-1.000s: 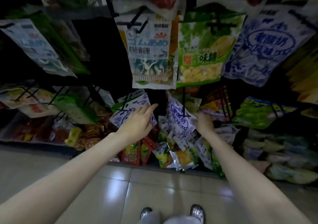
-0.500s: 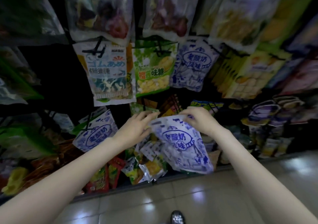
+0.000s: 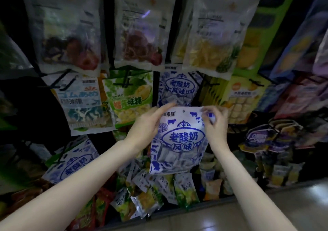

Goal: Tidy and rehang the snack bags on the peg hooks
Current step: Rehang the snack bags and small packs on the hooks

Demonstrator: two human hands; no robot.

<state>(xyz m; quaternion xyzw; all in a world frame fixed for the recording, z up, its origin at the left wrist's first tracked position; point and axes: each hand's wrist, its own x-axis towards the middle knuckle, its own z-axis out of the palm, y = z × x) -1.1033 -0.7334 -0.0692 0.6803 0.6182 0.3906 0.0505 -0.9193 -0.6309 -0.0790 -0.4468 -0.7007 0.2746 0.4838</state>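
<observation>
I hold a white snack bag with blue print (image 3: 179,142) upright in front of the rack. My left hand (image 3: 147,124) grips its top left edge. My right hand (image 3: 215,120) pinches its top right corner. The hang hole near the bag's top edge is visible. Directly above it hangs a matching blue-and-white bag (image 3: 177,88) on a black peg hook (image 3: 195,76). Another matching bag (image 3: 74,161) hangs lower left, partly behind my left forearm.
A green-and-yellow bag (image 3: 131,95) and a bag with blue candy (image 3: 83,103) hang to the left. Clear bags of dried fruit (image 3: 138,28) hang in the row above. Several small packets (image 3: 150,193) lie heaped at the rack's foot. Tiled floor (image 3: 266,211) lies below.
Both hands have raised the blue-and-white bag from the lower rack and turned it upright, up to just below the matching hung bag. The view has tilted upward.
</observation>
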